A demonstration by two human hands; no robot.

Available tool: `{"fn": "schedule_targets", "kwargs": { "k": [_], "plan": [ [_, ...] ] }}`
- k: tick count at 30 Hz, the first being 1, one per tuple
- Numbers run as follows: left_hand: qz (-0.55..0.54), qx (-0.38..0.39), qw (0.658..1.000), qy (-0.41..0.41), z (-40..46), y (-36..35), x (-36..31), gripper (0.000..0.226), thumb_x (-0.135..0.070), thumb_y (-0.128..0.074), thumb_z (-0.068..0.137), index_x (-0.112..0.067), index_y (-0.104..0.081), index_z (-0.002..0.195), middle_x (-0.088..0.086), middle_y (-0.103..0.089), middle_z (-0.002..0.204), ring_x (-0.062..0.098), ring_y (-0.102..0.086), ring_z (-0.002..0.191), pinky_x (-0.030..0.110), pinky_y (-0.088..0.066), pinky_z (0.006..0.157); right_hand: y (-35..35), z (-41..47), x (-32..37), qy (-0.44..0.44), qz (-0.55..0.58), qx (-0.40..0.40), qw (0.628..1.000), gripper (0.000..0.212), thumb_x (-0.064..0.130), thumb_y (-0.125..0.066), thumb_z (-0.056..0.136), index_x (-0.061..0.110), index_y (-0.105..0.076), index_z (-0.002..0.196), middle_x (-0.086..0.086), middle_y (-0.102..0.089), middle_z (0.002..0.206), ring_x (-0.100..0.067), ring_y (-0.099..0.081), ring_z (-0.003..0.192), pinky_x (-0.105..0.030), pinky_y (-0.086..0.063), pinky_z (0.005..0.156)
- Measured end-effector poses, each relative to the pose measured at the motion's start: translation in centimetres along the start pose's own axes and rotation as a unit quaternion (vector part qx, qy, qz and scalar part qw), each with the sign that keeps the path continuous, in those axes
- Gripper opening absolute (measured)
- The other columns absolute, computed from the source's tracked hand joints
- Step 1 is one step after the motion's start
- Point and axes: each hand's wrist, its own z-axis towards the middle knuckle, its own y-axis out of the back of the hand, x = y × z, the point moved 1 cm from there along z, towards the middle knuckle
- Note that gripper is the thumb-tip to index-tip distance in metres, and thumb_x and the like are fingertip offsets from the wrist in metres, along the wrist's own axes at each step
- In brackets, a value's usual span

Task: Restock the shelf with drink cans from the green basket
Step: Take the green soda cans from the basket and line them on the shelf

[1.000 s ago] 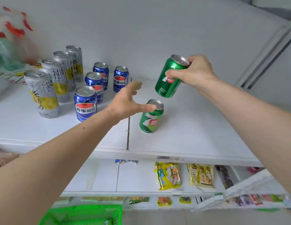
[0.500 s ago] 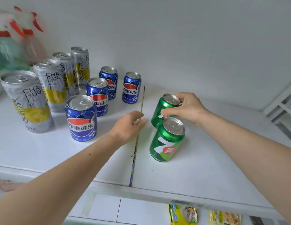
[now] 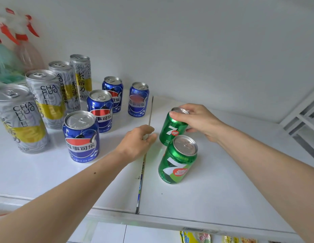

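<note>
My right hand [image 3: 196, 120] grips the top of a green 7up can [image 3: 172, 131] that stands upright on the white shelf [image 3: 214, 195]. A second green 7up can [image 3: 177, 160] stands just in front of it, nearly touching. My left hand [image 3: 137, 142] hovers to the left of both cans with loosely curled fingers and holds nothing. Several blue Pepsi cans [image 3: 81, 137] stand in rows further left, and several tall silver and yellow tea cans [image 3: 21, 120] beyond them. The green basket is out of view.
A seam [image 3: 144, 163] splits the shelf between the blue and green cans. Spray bottles [image 3: 17, 50] stand blurred at the far left back. The back wall rises close behind the cans. Snack packets [image 3: 196, 238] lie on the shelf below.
My right hand has brought the can down from the air and stood it behind the first green can. My left hand let go of the first can and curled. The view moved closer.
</note>
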Motion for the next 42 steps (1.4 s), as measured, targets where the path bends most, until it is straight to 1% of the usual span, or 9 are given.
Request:
{"fn": "schedule_targets", "kwargs": {
  "k": [3, 13, 17, 19, 24, 30, 34, 38, 42],
  "plan": [
    [0.001, 0.004, 1.000, 0.000, 0.0, 0.0, -0.1, 0.043, -0.037, -0.049, 0.097, -0.020, -0.049, 0.136, -0.002, -0.053, 0.138, 0.018, -0.050, 0.126, 0.033, -0.039, 0.107, 0.1, 0.0, 0.4, -0.006, 0.010, 0.013, 1.000, 0.033, 0.039, -0.076, 0.082, 0.021, -0.068, 0.109, -0.003, -0.073, 0.105, -0.017, -0.071, 0.094, -0.038, -0.059, 0.086],
    [0.003, 0.006, 1.000, 0.005, -0.1, -0.2, -0.3, 0.043, -0.037, -0.049, 0.097, -0.019, -0.049, 0.136, -0.001, -0.053, 0.138, 0.018, -0.049, 0.126, 0.035, -0.040, 0.107, 0.0, -0.1, 0.3, -0.007, -0.010, 0.019, 1.000, 0.032, 0.040, -0.073, 0.084, 0.022, -0.067, 0.110, -0.002, -0.073, 0.107, -0.020, -0.069, 0.101, -0.046, -0.055, 0.095],
    [-0.002, 0.000, 1.000, 0.007, -0.4, -0.1, -0.5, 0.043, -0.037, -0.050, 0.096, -0.019, -0.050, 0.135, -0.001, -0.054, 0.137, 0.017, -0.050, 0.126, 0.038, -0.039, 0.109, 0.0, -0.6, 0.2, -0.032, -0.042, -0.013, 0.999, 0.073, 0.059, -0.066, 0.082, 0.026, -0.044, 0.143, 0.001, -0.052, 0.142, -0.018, -0.053, 0.125, -0.034, -0.042, 0.105],
    [-0.001, -0.004, 1.000, 0.006, -0.8, 0.1, -0.6, 0.043, -0.038, -0.051, 0.096, -0.020, -0.050, 0.135, -0.002, -0.055, 0.137, 0.017, -0.050, 0.125, 0.038, -0.039, 0.109, 0.1, -1.2, 0.3, -0.030, -0.023, -0.057, 0.998, 0.077, 0.063, -0.062, 0.083, 0.023, -0.039, 0.146, 0.001, -0.049, 0.144, -0.018, -0.050, 0.127, -0.029, -0.038, 0.100],
    [0.005, -0.016, 1.000, -0.014, -3.0, 0.6, -0.6, 0.042, -0.037, -0.051, 0.095, -0.019, -0.052, 0.133, -0.003, -0.056, 0.135, 0.016, -0.052, 0.124, 0.035, -0.040, 0.107, 0.1, -3.8, 1.3, 0.045, -0.014, -0.219, 0.975, 0.048, 0.053, -0.057, 0.089, 0.018, -0.063, 0.122, 0.004, -0.064, 0.126, -0.013, -0.057, 0.119, -0.036, -0.044, 0.105],
    [0.004, -0.060, 0.995, -0.074, -8.5, 1.5, -0.4, 0.030, -0.032, -0.054, 0.094, -0.017, -0.062, 0.119, -0.004, -0.067, 0.118, 0.009, -0.060, 0.112, 0.022, -0.043, 0.095, -3.3, -10.9, 3.7, 0.147, -0.034, -0.326, 0.933, 0.029, 0.040, -0.056, 0.091, 0.019, -0.069, 0.107, 0.007, -0.063, 0.114, -0.007, -0.057, 0.112, -0.027, -0.044, 0.098],
    [-0.010, -0.087, 0.985, -0.149, -13.7, 1.9, 1.2, 0.022, -0.026, -0.054, 0.094, -0.015, -0.066, 0.109, -0.007, -0.069, 0.106, 0.002, -0.061, 0.097, 0.019, -0.047, 0.089, -8.6, -16.5, 4.2, 0.198, 0.000, -0.369, 0.908, 0.025, 0.034, -0.056, 0.093, 0.014, -0.068, 0.102, 0.001, -0.065, 0.107, -0.005, -0.060, 0.101, -0.019, -0.046, 0.088],
    [-0.030, -0.119, 0.963, -0.238, -18.9, 1.7, 4.4, 0.019, -0.020, -0.053, 0.094, -0.009, -0.065, 0.104, -0.002, -0.067, 0.100, 0.008, -0.061, 0.091, 0.027, -0.049, 0.083, -14.8, -20.7, 3.2, 0.235, 0.022, -0.415, 0.879, 0.022, 0.024, -0.056, 0.095, 0.005, -0.067, 0.102, -0.005, -0.066, 0.103, -0.016, -0.062, 0.099, -0.029, -0.049, 0.086],
    [-0.037, -0.137, 0.953, -0.269, -23.1, 0.2, 9.1, 0.015, -0.015, -0.053, 0.095, -0.006, -0.064, 0.101, 0.001, -0.063, 0.094, 0.012, -0.058, 0.078, 0.026, -0.046, 0.071, -20.9, -23.9, -0.6, 0.233, 0.013, -0.431, 0.872, 0.018, 0.012, -0.057, 0.095, -0.001, -0.065, 0.105, -0.009, -0.063, 0.109, -0.020, -0.060, 0.105, -0.036, -0.048, 0.091]
  ]
}}
